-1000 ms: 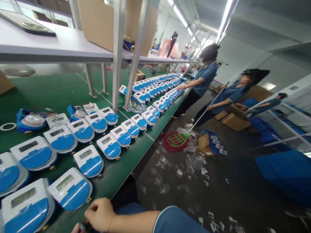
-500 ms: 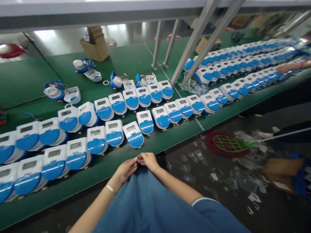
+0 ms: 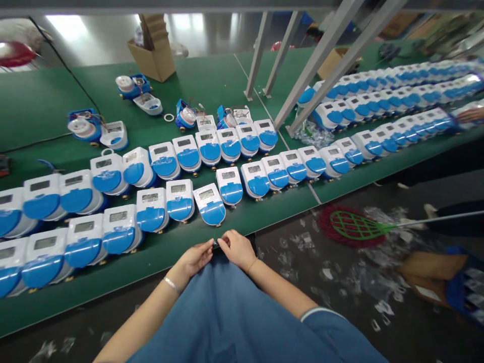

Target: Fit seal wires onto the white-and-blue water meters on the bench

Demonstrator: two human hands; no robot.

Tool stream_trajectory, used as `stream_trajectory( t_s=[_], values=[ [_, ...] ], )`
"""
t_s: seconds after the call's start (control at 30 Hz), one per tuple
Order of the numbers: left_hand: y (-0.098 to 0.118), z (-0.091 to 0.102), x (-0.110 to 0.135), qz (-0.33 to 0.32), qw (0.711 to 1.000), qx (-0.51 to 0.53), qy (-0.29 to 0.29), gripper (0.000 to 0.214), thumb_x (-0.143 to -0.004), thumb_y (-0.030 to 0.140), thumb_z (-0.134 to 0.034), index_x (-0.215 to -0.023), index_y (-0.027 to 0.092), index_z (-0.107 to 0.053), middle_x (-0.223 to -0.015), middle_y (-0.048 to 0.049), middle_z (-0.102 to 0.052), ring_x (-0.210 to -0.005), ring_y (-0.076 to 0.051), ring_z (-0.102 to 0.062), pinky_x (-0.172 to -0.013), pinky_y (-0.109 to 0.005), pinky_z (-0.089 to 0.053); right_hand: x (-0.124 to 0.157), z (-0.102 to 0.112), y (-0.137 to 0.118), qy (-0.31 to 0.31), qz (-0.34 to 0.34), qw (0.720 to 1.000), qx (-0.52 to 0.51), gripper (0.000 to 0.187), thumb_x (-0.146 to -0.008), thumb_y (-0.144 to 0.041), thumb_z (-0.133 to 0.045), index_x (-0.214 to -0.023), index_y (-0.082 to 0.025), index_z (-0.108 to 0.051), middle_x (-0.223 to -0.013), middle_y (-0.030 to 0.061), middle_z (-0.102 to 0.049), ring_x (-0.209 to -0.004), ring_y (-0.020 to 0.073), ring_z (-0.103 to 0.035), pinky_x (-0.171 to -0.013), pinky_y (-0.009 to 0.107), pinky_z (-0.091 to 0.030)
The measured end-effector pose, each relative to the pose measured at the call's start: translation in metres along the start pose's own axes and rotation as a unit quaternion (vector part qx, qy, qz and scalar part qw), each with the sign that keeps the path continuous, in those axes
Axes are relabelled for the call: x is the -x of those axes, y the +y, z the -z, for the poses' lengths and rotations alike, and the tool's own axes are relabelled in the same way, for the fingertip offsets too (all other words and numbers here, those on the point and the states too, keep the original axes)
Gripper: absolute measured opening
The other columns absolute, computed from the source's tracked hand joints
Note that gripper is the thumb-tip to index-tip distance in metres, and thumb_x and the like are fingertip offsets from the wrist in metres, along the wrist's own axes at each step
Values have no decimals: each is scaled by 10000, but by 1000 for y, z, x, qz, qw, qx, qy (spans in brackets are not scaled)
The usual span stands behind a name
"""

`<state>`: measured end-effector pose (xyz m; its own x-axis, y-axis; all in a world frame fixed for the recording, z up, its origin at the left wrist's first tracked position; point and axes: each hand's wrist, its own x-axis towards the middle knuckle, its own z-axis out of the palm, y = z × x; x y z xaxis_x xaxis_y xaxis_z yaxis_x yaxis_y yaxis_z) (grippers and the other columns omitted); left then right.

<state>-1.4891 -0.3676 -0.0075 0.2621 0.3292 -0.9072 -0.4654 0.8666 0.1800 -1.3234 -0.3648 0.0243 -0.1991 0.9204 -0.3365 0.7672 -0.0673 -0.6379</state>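
Observation:
My left hand (image 3: 196, 258) and my right hand (image 3: 237, 250) meet at the table's front edge, close to my blue shirt (image 3: 223, 307). Fingers of both hands are pinched around something small and shiny between them, too small to name. Just beyond my fingertips lies a white and blue meter (image 3: 210, 204) with a small display, set slightly askew. Beside it on the right is another meter (image 3: 229, 186), and on the left one more (image 3: 179, 200). Neither hand touches these meters.
Rows of similar meters run along the green table (image 3: 212, 75). Opened meters (image 3: 85, 128) with wires and a cardboard box (image 3: 153, 58) stand behind. Metal posts (image 3: 321, 60) rise at the right. A mop (image 3: 353, 225) and plastic scraps lie on the floor; another person's hand (image 3: 471, 115) is far right.
My view has tilted and shifted slightly. Both hands stay together at the table edge, with the right hand's fingers more curled over. The other person's hand has moved further right.

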Motion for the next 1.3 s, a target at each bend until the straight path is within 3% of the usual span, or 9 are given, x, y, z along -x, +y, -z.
stream_trajectory(
  t_s=[0.2,0.33,0.47,0.5,0.7,0.9,1.07,1.23,1.3],
  values=[
    [-1,-11,2,-7,999,32,12,75,-776,104,-651,-703,100,-632,-585,-31,-637,-503,-78,-606,-533,-155,-532,8,2,-4,-22,125,983,135,282,-926,-274,-363,-835,-154,-601,-851,118,-622,-827,204,-576,-724,269,-408],
    [-4,-17,6,-13,999,30,17,76,-782,115,-647,-708,107,-634,-582,-30,-635,-508,-81,-604,-548,-169,-538,5,-3,-5,-49,-42,978,-198,194,-873,-207,-483,-724,-162,-598,-779,61,-640,-745,125,-584,-674,171,-433],
    [-7,-17,5,-31,999,6,6,55,-771,127,-663,-730,101,-638,-623,-46,-646,-529,-83,-609,-547,-169,-526,-8,-7,-5,-202,-370,659,-624,444,-909,-177,-308,-541,-131,-552,-448,-60,-517,-362,50,-421,-397,111,-378],
    [-7,-16,4,-36,999,-2,3,52,-766,131,-670,-738,100,-639,-633,-47,-648,-533,-83,-609,-542,-167,-522,-11,-8,-5,-224,-388,633,-631,461,-908,-164,-278,-529,-134,-539,-410,-71,-478,-322,55,-380,-361,121,-353],
    [-8,-13,-1,-40,998,13,46,92,-747,170,-698,-736,122,-620,-615,-26,-634,-523,-82,-601,-516,-170,-508,0,-10,-2,-63,-157,939,-298,153,-850,-207,-519,-709,-173,-569,-751,42,-649,-697,120,-606,-635,178,-460],
    [-7,-17,0,-55,998,-2,21,63,-752,143,-687,-745,115,-631,-626,-28,-632,-518,-71,-584,-471,-144,-466,-11,-12,-2,-193,-326,766,-519,402,-878,-173,-338,-547,-136,-563,-516,-17,-599,-452,72,-527,-470,143,-445],
    [-8,-14,-7,-53,998,19,29,87,-756,188,-690,-758,132,-623,-649,-25,-634,-533,-78,-587,-464,-155,-457,-9,-15,-1,-61,-235,857,-455,252,-815,-119,-532,-571,-172,-565,-561,-15,-609,-495,83,-549,-517,140,-424],
    [-8,-17,-9,-63,998,7,3,78,-769,169,-671,-737,120,-620,-637,-27,-619,-534,-75,-576,-479,-153,-458,-13,-10,-1,-175,-337,709,-594,399,-875,-145,-394,-507,-158,-548,-476,-44,-588,-420,50,-508,-464,102,-419],
    [-7,-19,-7,-68,998,-2,6,79,-763,169,-678,-741,117,-622,-647,-28,-621,-530,-73,-571,-473,-152,-453,-19,-8,-2,-203,-331,744,-544,446,-876,-134,-308,-489,-152,-529,-423,-52,-556,-345,64,-446,-403,136,-409]
  ],
)
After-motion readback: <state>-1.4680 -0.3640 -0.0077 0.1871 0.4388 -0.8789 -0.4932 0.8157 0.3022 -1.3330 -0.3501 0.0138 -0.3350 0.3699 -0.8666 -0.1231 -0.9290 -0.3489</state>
